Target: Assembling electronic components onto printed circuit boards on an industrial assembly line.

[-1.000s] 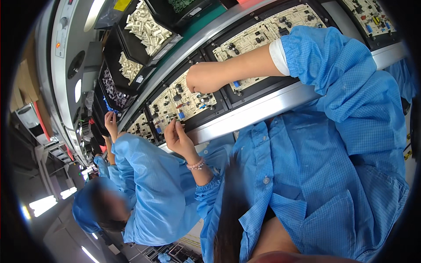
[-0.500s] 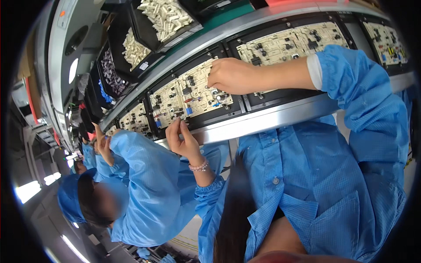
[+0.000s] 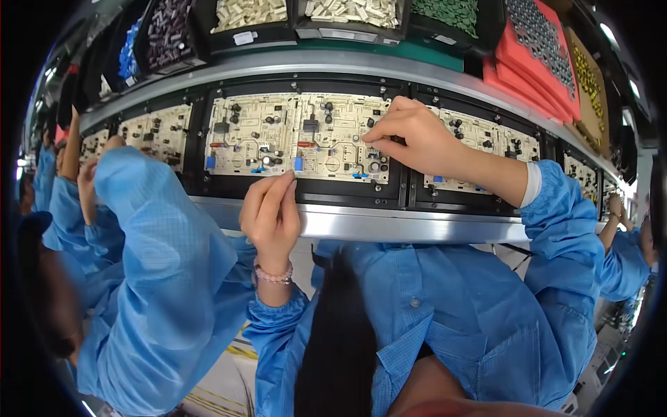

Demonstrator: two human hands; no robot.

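The cream circuit board [image 3: 333, 132], in the upper middle of the frame, looks light and stiff; its small standing parts would likely bend or snap, so its bare outer edges seem the safest hold. It lies flat in a black frame [image 3: 333, 189]. The right hand [image 3: 415, 139] curls over the board's right side; I cannot tell whether it grasps anything. The left hand [image 3: 271, 208] has fingertips drawn together just below a blue block [image 3: 299, 164], any contents too small to tell.
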